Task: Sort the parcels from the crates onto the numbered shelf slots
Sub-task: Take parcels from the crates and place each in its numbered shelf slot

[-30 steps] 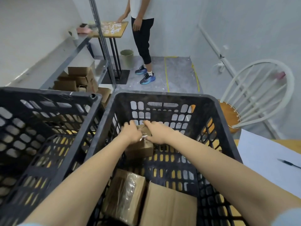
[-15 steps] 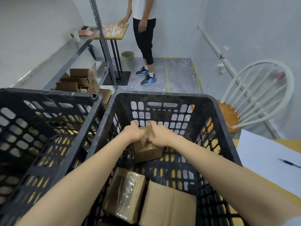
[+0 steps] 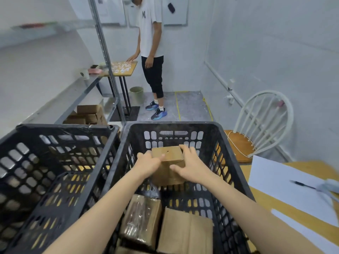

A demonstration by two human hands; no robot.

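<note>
A small brown cardboard parcel (image 3: 167,162) is held inside the right black crate (image 3: 231,162), raised off the crate floor. My left hand (image 3: 149,163) grips its left side and my right hand (image 3: 190,165) grips its right side and top edge. Two more parcels lie low in the same crate: one wrapped in clear tape (image 3: 142,219) and a plain brown one (image 3: 185,230). The left black crate (image 3: 60,129) stands beside it. The metal shelf (image 3: 86,92) runs along the left wall, with brown boxes (image 3: 88,114) on its lower level.
A person (image 3: 152,57) stands at a small wooden table (image 3: 122,67) ahead. A green bin (image 3: 136,94) sits on the floor. A white chair (image 3: 260,125) stands at right. White paper (image 3: 286,184) with a pen (image 3: 302,185) lies on the wooden table at right.
Both hands have lifted the small parcel higher inside the right crate and turned it so its top face shows. My head has tilted up, showing more of the room.
</note>
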